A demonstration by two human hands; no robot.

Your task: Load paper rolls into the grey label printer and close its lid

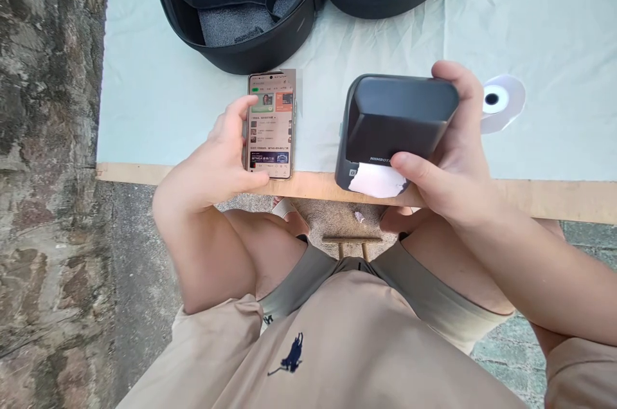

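My right hand grips a black label printer marked NIIMBOT, thumb on its front and fingers around its right side. A piece of white label paper with a ragged edge sticks out at the printer's lower end. On the left, my left hand curls around the left side of a smartphone, one fingertip at the screen's upper left and the thumb at its bottom. The phone's screen is lit with an app page. Whether the phone rests on the table is hard to tell.
An open black hard case with grey foam and a strap lies at the back of the cloth-covered table. A roll of white labels lies right of the printer. The wooden table edge runs before me; a stone wall stands left.
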